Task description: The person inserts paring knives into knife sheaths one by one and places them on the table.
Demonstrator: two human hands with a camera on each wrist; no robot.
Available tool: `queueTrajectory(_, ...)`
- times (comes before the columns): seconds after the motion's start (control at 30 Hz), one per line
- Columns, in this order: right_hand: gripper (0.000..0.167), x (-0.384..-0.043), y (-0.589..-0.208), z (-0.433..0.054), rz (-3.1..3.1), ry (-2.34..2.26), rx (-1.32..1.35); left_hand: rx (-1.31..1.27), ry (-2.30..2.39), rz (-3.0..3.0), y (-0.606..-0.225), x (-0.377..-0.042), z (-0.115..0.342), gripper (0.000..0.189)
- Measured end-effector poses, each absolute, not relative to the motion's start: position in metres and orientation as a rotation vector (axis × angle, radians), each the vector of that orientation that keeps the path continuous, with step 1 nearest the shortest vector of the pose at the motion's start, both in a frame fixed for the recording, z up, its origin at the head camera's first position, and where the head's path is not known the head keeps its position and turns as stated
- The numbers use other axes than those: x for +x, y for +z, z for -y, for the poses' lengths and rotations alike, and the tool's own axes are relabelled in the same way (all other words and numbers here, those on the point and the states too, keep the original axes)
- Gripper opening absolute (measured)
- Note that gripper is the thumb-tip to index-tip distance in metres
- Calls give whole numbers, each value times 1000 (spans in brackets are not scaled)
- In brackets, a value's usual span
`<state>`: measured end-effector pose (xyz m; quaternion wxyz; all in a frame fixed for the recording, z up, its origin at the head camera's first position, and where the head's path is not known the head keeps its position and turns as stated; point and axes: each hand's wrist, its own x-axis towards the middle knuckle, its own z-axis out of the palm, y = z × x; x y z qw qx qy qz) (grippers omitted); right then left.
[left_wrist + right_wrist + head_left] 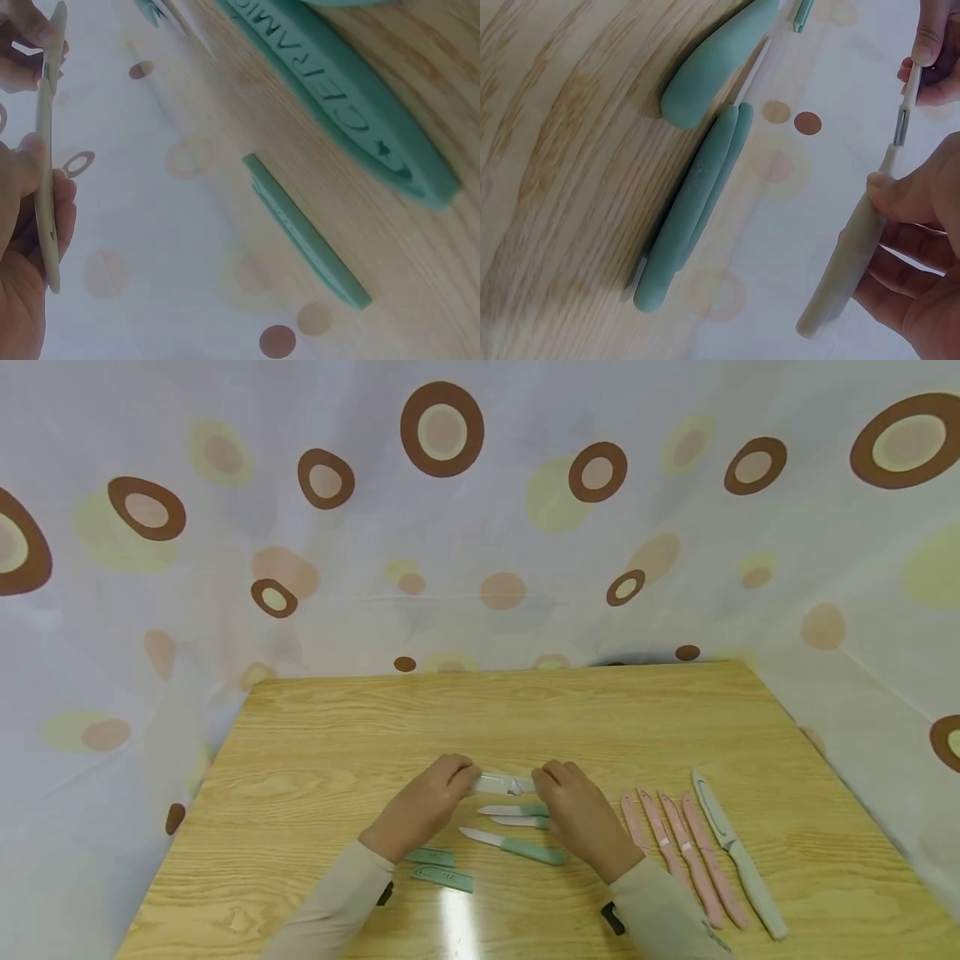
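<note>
Above the table, both hands hold a small off-white knife and sheath in line with each other. My left hand grips the off-white sheath between thumb and fingers. My right hand holds the knife's off-white handle. The sheath's mouth meets the handle end, and little or no blade shows. Just below lie three green-handled knives with bare white blades; the nearest green knife is whole in view, while my right hand partly covers the others. Two green sheaths lie by my left wrist, one partly hidden.
Right of my right arm, several pink knives lie side by side, partly covered by the sleeve. Beside them is a larger pale knife in its sheath. A patterned cloth hangs behind and beside the wooden table.
</note>
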<state>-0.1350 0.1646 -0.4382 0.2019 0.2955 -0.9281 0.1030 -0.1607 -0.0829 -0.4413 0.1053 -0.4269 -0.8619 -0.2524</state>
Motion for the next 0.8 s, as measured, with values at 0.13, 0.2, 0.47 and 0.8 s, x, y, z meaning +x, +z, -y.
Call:
queueTrajectory(0.13,26,-136,-438,-163,2623,295,836,-1289,-421,2334,-445,-165,86,29)
queueTrajectory(0.2,27,-136,-439,-162,2647,293,842,-1291,-368,2321,-446,-167,87,31)
queueTrajectory(0.47,33,-139,-442,-169,2746,246,804,-1032,-423,2581,-447,-171,105,31)
queueTrajectory(0.8,17,-142,-437,-210,2736,253,676,-816,-311,2886,-457,-172,129,31)
